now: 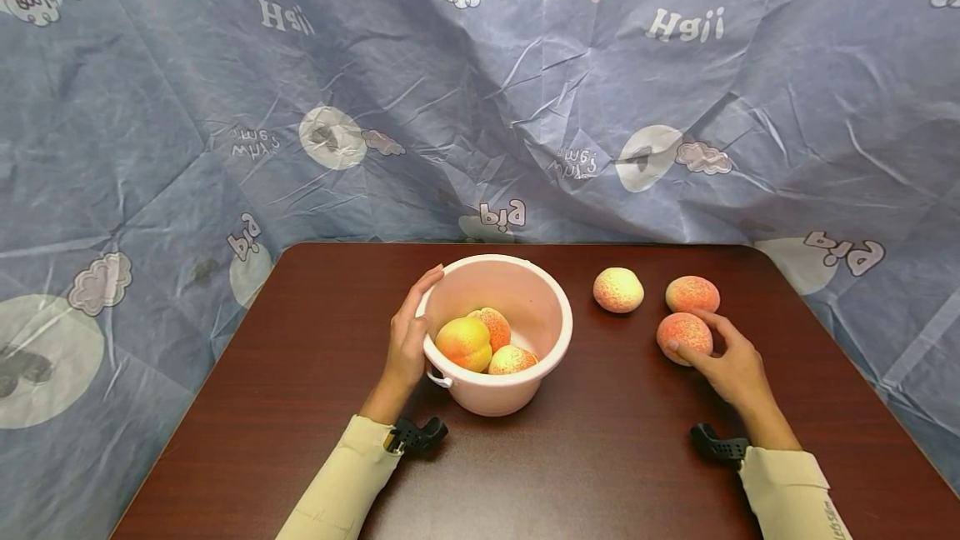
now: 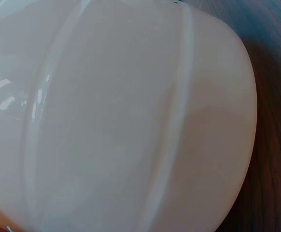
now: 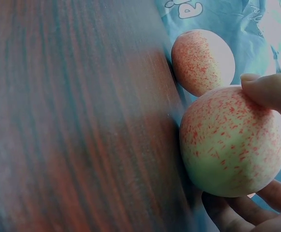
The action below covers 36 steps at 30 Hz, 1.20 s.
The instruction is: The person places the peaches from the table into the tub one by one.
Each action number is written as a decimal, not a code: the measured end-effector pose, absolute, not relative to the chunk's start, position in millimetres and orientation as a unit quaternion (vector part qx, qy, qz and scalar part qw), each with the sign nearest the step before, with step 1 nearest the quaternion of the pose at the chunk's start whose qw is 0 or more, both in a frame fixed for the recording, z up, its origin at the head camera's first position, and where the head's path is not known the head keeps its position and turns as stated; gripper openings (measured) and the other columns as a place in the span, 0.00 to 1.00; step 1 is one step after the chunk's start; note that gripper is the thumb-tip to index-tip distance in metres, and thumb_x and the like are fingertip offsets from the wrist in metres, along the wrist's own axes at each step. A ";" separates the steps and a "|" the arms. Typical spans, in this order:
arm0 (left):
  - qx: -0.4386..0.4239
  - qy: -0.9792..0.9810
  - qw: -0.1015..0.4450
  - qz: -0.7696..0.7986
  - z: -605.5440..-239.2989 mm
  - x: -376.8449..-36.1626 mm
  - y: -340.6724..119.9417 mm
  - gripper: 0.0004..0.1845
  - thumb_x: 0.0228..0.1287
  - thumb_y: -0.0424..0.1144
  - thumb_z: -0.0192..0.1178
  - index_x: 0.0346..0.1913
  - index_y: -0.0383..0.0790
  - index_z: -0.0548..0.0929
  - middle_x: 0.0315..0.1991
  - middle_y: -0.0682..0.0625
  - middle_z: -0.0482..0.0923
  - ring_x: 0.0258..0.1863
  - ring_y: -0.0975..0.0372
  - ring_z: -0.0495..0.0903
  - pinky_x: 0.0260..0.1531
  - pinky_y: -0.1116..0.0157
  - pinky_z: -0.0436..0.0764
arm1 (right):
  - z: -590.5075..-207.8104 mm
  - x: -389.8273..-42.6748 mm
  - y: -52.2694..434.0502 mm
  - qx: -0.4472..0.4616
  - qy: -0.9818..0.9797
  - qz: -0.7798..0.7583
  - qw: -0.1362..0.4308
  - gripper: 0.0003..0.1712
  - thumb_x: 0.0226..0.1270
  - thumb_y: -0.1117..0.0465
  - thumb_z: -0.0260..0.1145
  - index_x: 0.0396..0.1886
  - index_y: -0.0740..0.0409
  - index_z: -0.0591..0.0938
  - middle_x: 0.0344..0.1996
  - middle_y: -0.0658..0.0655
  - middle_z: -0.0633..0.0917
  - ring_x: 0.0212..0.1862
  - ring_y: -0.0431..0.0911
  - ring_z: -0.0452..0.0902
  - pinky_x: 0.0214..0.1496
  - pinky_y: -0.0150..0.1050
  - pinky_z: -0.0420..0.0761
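While left hand lies flat on glossy pink bucket | right hand grasps speckled (round) peach

Even, bright head view; blurred, washed-out close wrist views.

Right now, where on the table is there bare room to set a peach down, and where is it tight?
Bare wood lies left of the left hand, along the near edge between the two sleeves, and between the bucket and the held peach. It is crowded at the far right, where the right hand holds that peach close to two more peaches.
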State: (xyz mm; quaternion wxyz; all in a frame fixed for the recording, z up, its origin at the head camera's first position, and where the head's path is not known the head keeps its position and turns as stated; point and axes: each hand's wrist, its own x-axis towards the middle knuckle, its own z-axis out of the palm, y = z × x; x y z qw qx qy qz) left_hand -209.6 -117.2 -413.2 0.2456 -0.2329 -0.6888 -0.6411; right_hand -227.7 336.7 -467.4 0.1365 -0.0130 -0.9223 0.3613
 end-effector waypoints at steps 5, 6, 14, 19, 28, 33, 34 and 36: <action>-0.234 -0.685 0.251 -0.643 -436.4 -225.3 -120.4 0.32 0.53 0.27 0.38 0.65 0.30 0.71 0.66 0.41 0.69 0.68 0.52 0.64 0.68 0.61 0.60 | -468.3 -227.5 337.4 -0.017 -0.923 0.359 0.139 0.40 0.56 0.45 0.72 0.66 0.53 0.71 0.57 0.66 0.77 0.45 0.47 0.70 0.39 0.32 0.69; -0.234 -0.685 0.253 -0.642 -440.6 -228.1 -121.0 0.32 0.53 0.28 0.38 0.65 0.31 0.71 0.66 0.42 0.69 0.68 0.54 0.64 0.68 0.61 0.60 | -468.4 -227.5 337.7 -0.017 -0.922 0.360 0.140 0.40 0.56 0.45 0.72 0.66 0.52 0.71 0.56 0.66 0.77 0.44 0.45 0.70 0.38 0.31 0.69; -0.233 -0.687 0.250 -0.641 -421.4 -214.4 -117.8 0.32 0.51 0.24 0.37 0.63 0.24 0.70 0.64 0.32 0.68 0.67 0.46 0.64 0.68 0.62 0.60 | -470.0 -226.7 338.3 -0.006 -0.913 0.379 0.151 0.39 0.55 0.48 0.73 0.66 0.53 0.72 0.57 0.64 0.77 0.41 0.26 0.68 0.37 0.18 0.68; -0.235 -0.690 0.246 -0.639 -410.1 -207.5 -116.1 0.31 0.51 0.22 0.37 0.62 0.21 0.69 0.64 0.29 0.67 0.66 0.40 0.63 0.68 0.61 0.61 | -469.0 -227.3 337.3 -0.008 -0.912 0.382 0.152 0.39 0.55 0.48 0.73 0.66 0.53 0.72 0.57 0.64 0.77 0.41 0.27 0.68 0.37 0.17 0.68; -0.231 -0.692 0.243 -0.639 -409.4 -206.9 -115.8 0.31 0.51 0.22 0.37 0.62 0.20 0.69 0.64 0.31 0.67 0.66 0.41 0.63 0.68 0.61 0.61 | -467.8 -227.1 336.1 -0.011 -0.911 0.385 0.150 0.39 0.55 0.47 0.73 0.66 0.52 0.72 0.57 0.64 0.77 0.39 0.27 0.69 0.35 0.18 0.69; -0.235 -0.691 0.244 -0.639 -412.4 -209.3 -116.8 0.31 0.51 0.21 0.37 0.62 0.20 0.69 0.64 0.29 0.67 0.66 0.40 0.63 0.68 0.60 0.61 | -467.4 -227.6 332.6 -0.003 -0.906 0.391 0.162 0.37 0.55 0.49 0.74 0.64 0.54 0.73 0.55 0.64 0.78 0.38 0.25 0.70 0.36 0.17 0.70; -0.237 -0.689 0.245 -0.640 -415.0 -211.0 -117.3 0.31 0.51 0.22 0.37 0.62 0.21 0.69 0.64 0.29 0.66 0.66 0.41 0.63 0.68 0.61 0.60 | -466.9 -227.8 331.6 -0.002 -0.905 0.393 0.163 0.37 0.55 0.50 0.74 0.64 0.53 0.73 0.55 0.63 0.78 0.38 0.26 0.70 0.36 0.17 0.70; -0.239 -0.685 0.247 -0.642 -422.0 -215.6 -118.2 0.31 0.52 0.22 0.37 0.63 0.22 0.69 0.64 0.30 0.66 0.67 0.44 0.63 0.68 0.61 0.60 | -465.7 -228.3 329.6 0.000 -0.903 0.397 0.165 0.37 0.55 0.50 0.74 0.64 0.53 0.73 0.54 0.63 0.78 0.38 0.27 0.71 0.36 0.17 0.71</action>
